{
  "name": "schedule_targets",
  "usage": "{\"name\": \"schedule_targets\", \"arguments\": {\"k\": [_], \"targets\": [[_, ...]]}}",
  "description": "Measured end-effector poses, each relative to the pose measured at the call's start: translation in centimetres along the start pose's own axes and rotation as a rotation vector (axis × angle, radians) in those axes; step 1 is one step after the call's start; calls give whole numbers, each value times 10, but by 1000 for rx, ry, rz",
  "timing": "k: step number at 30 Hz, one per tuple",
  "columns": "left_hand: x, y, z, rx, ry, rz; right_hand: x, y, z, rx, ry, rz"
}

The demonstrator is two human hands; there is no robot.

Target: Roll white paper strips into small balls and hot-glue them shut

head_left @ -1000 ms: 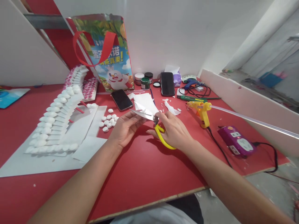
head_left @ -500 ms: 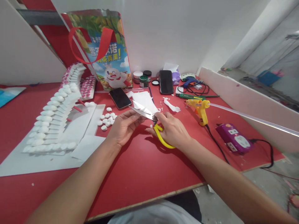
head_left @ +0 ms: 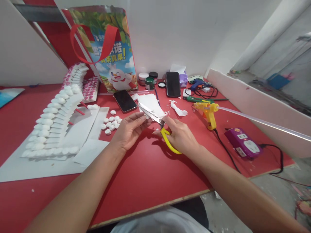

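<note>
My right hand (head_left: 181, 134) grips a pair of scissors (head_left: 169, 142) by its yellow handles, the metal blades pointing up and left. Their tips lie over a white paper sheet (head_left: 152, 103) on the table. My left hand (head_left: 131, 127) is pinched at the blades' lower side, its fingers closed around a small white piece (head_left: 146, 117), mostly hidden by fingers and blades. Left of that hand lies a cluster of small white oval pieces (head_left: 111, 123). Further left stands a curved white model (head_left: 54, 121) edged with similar ovals, on a white board (head_left: 14, 166).
Behind my hands lie a phone (head_left: 125, 101), a second black phone (head_left: 173, 84), paint jars (head_left: 149, 83) and a tall printed bag (head_left: 114, 55). On the right are a yellow glue gun (head_left: 207, 113) with a long stick and a purple power strip (head_left: 244, 143) with cables.
The scissor blades have closed together somewhat and shifted slightly. Both hands stay in nearly the same place, and the view has tilted a little.
</note>
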State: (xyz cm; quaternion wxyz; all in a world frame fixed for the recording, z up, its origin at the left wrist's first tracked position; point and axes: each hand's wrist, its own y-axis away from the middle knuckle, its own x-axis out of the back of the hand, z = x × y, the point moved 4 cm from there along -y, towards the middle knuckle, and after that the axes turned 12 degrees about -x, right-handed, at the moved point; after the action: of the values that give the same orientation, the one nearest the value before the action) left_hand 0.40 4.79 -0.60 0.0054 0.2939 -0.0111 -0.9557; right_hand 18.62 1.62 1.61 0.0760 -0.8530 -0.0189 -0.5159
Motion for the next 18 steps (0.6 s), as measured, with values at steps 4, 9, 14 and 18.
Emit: {"name": "schedule_targets", "arguments": {"k": [4,9,14,18], "targets": [[-1,1,2,20,30,-6,3,-2,4,-19,-50,64],[-2,2,2,57,81,-48,12,-8,14,-56,-126,261],[1,0,0,77,115,-40,16,-11,21,-84,-159,300],[1,-1,0,65,132,-69,13,-11,20,-95,-136,260]]}}
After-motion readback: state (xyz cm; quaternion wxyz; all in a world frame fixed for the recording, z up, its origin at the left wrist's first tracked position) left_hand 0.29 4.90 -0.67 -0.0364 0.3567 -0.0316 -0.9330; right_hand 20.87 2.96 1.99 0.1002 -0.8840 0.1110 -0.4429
